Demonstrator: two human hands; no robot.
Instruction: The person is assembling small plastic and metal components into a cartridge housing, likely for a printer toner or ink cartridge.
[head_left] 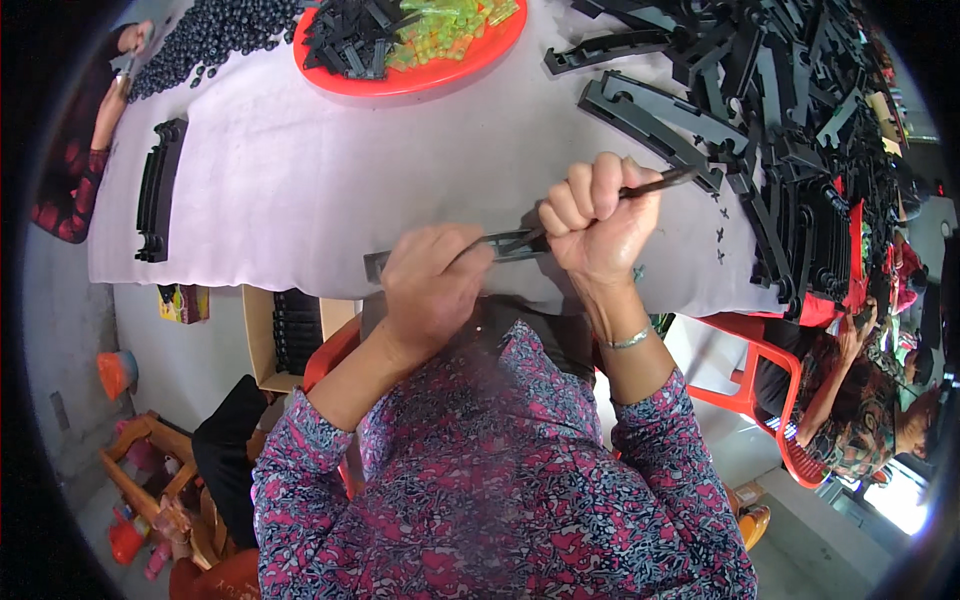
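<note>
My left hand is closed round a long black plastic part, held at the table's near edge. One end of the part sticks out left of my fingers, and its slotted middle shows between my hands. My right hand is a fist round a thin dark hand tool. The tool's curved end juts out to the right. Its other end runs down left toward the part; whether it touches is too blurred to tell.
A large heap of black plastic parts covers the right side. A red tray of small black and yellow-green pieces stands at the back. Black beads lie far left, near another person's hand. A finished-looking black strip lies left.
</note>
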